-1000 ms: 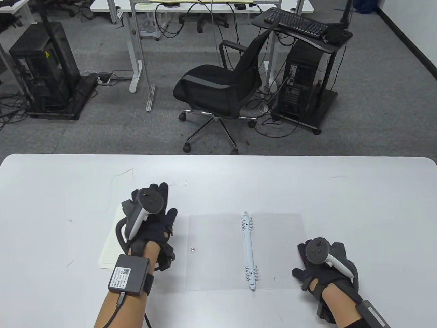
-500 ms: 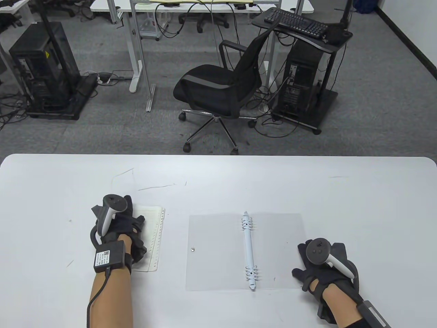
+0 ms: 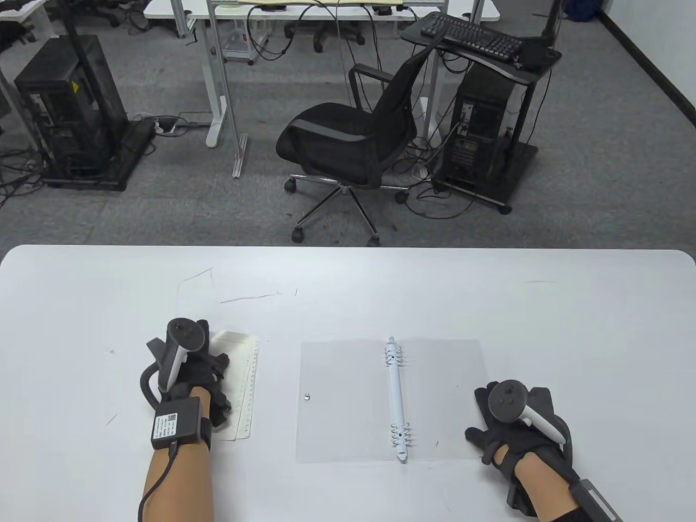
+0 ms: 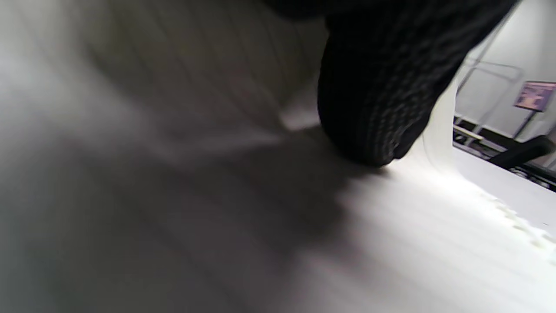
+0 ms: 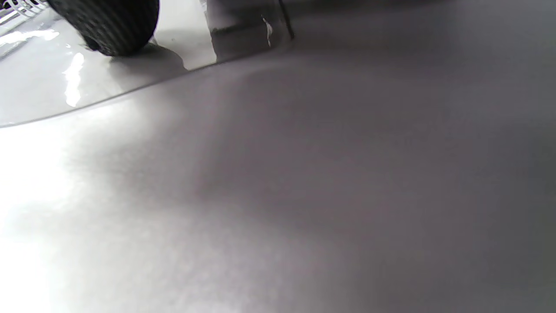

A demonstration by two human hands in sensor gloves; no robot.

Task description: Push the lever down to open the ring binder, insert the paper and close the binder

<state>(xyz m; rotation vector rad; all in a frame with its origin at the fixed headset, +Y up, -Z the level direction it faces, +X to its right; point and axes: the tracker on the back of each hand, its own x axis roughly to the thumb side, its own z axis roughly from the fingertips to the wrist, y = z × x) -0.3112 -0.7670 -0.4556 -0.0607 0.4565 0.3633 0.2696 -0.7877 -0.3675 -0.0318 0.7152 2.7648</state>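
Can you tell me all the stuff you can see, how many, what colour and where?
Table: one, white, across the front.
Ring binder: one, clear covers, white ring spine, lying open mid-table.
Paper: a punched sheet or thin stack, cream, left of the binder.
Office chair: one, black, on the floor behind.
Computer towers: two, black, floor left and right.
Keyboard: one, black, stand at back right.
Left hand: black glove, on the paper.
Right hand: black glove, flat at the binder's right edge.

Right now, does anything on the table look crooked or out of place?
Yes. The punched paper stack under the left hand sits askew, its top sheet fanned off the one beneath. The open ring binder lies square, steadied by the right hand.
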